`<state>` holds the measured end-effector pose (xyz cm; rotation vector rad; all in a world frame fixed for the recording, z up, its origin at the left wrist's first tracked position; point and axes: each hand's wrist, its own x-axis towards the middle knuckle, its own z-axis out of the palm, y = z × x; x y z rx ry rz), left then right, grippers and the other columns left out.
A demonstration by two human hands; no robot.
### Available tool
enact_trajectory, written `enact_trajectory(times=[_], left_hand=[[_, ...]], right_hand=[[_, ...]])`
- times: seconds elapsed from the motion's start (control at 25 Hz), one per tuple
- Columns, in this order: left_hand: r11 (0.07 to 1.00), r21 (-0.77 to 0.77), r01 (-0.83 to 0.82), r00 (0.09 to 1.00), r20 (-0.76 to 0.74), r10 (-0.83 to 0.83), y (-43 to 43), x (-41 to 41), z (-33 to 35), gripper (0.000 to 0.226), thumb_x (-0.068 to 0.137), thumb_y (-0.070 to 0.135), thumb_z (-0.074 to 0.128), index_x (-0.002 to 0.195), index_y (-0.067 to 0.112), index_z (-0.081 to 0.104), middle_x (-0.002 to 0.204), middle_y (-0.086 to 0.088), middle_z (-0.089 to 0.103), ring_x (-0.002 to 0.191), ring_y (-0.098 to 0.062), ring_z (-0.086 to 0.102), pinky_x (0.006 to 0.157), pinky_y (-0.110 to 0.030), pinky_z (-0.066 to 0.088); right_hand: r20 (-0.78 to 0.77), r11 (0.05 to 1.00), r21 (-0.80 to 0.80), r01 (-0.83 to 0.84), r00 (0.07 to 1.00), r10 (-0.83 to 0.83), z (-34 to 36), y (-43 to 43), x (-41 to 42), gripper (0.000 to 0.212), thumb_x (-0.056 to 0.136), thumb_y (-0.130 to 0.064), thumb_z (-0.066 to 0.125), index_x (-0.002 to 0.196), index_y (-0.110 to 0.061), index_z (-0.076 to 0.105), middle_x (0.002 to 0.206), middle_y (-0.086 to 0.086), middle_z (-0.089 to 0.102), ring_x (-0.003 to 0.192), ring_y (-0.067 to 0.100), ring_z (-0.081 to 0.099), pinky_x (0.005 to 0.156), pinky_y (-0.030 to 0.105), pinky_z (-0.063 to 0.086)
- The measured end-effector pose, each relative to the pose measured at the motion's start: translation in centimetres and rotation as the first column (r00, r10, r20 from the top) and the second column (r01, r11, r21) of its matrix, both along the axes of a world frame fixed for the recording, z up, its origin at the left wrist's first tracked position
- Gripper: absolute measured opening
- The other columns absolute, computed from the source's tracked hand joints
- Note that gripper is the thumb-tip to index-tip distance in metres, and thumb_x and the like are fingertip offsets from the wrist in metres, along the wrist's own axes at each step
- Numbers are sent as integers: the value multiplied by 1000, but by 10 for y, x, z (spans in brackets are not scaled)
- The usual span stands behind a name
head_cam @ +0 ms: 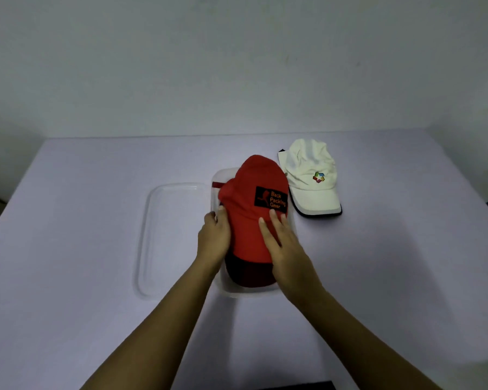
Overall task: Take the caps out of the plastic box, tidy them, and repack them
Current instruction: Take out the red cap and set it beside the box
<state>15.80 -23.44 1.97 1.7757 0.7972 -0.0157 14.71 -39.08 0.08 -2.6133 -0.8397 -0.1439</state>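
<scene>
- Right hand lies flat-fingered on the red cap, steadying it; left hand hugs its side, grip I cannot tell.
- Plastic box under my fingers cradles that cap.
- White cap lies beyond the right fingertips, probably next to pack.

The red cap covers the box opening, so there is no entry from above. The left grip and right grip occupy the box's two long sides. The lid lies flat just beside the box on the left. The white cap sits near the far right corner. The bench is open left of the lid, right of the white cap and behind the box.
</scene>
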Motion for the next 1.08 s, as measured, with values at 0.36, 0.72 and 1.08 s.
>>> enact_trajectory(times=[0.36,0.72,1.08], left_hand=[[981,-125,-150,935,305,182,-49,25,39,47,99,39,33,71,10,58,70,-4,59,69,-17,53,70,-36,46],[977,-122,177,953,271,-139,-212,55,19,30,101,30,31,88,16,54,75,4,55,71,-10,52,71,-30,42],[817,-139,560,826,14,-564,-333,72,-81,83,76,44,58,146,31,16,137,-5,49,122,-21,51,102,-43,46]], right_hand=[[-354,946,289,-146,902,247,59,-52,-2,90,76,-58,59,147,-39,7,157,-12,-15,144,13,-19,114,39,3],[-882,422,450,787,465,74,38,-238,60,101,58,-20,84,143,-26,30,137,1,48,116,21,54,94,44,47],[-856,564,306,767,482,-190,-41,-355,100,80,56,-42,83,128,-27,51,123,0,62,108,19,63,87,42,54]])
